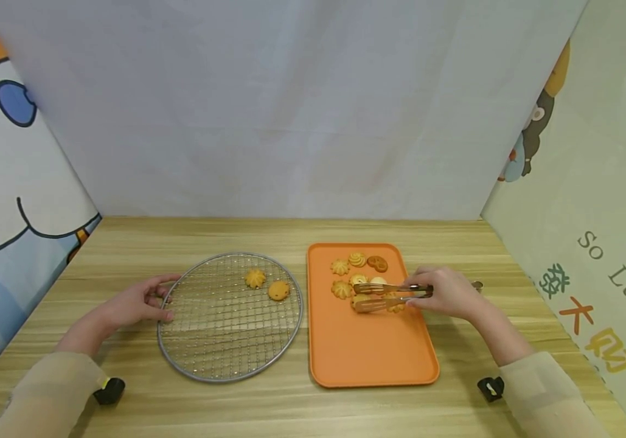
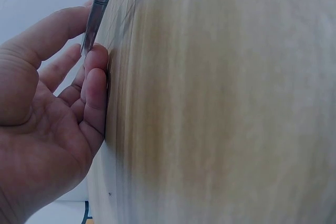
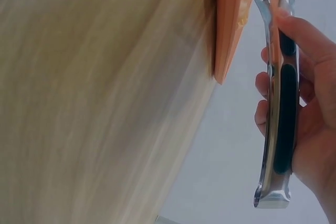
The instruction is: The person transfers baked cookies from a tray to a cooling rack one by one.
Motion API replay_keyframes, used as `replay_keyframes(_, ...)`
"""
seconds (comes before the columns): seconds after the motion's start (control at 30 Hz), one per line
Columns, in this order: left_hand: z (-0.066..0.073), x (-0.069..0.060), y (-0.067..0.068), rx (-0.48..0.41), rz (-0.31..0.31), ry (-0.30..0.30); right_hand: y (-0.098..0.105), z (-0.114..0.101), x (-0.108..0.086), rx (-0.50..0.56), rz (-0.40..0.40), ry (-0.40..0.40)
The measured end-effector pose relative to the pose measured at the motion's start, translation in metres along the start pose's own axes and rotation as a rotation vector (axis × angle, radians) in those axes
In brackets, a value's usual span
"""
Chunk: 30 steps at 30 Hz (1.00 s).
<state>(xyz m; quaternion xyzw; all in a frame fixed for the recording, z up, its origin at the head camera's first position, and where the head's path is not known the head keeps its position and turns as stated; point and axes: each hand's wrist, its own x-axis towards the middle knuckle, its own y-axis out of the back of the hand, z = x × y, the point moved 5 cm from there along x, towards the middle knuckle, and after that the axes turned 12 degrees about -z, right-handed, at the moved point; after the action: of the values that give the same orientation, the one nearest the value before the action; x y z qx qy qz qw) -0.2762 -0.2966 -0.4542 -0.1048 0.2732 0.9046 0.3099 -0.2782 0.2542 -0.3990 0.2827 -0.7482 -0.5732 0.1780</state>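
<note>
My right hand [image 1: 444, 292] grips metal serving tongs [image 3: 286, 114] with dark handle pads. In the head view the tongs' two arms stand apart, low over several cookies on the right half of an orange tray [image 1: 373, 359]. One round cookie [image 1: 359, 302] shows by the lower arm; whether the tongs touch it I cannot tell. With thumb and fingers, my left hand [image 1: 134, 303] holds the left rim of a round wire rack [image 1: 230, 328]. A star-shaped cookie [image 1: 255, 278] and a round, dotted cookie [image 1: 278, 291] lie on the rack's upper right.
Rack and tray lie side by side on a wood-grain table [image 1: 143, 401], a narrow gap between them. A pretzel-shaped cookie [image 1: 377, 263] and a swirl cookie [image 1: 357, 259] are near the tray's far edge. Behind the table hangs a pale cloth [image 1: 291, 121]; printed panels flank it.
</note>
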Motion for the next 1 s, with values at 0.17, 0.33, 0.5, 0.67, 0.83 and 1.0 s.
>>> replay_keyframes(0.17,0.001,-0.001,0.000,-0.013,-0.006,-0.012,0.002,0.001,0.001,0.033,0.002,0.000)
replay_keyframes(0.33,0.001,-0.001,0.000,-0.012,-0.005,-0.018,0.007,-0.004,0.001,0.046,0.016,0.026)
replay_keyframes(0.5,0.000,0.000,0.000,-0.003,-0.001,-0.018,0.013,-0.011,0.003,0.041,0.039,0.054)
replay_keyframes(0.67,0.000,0.000,0.000,0.004,0.001,-0.007,0.020,-0.017,0.006,0.043,0.037,0.051)
replay_keyframes(0.83,0.001,0.000,0.000,0.001,0.000,-0.001,0.029,-0.027,0.013,0.022,0.045,0.061)
replay_keyframes(1.0,0.001,0.000,0.000,0.003,-0.003,-0.004,0.035,-0.038,0.021,-0.011,0.060,0.093)
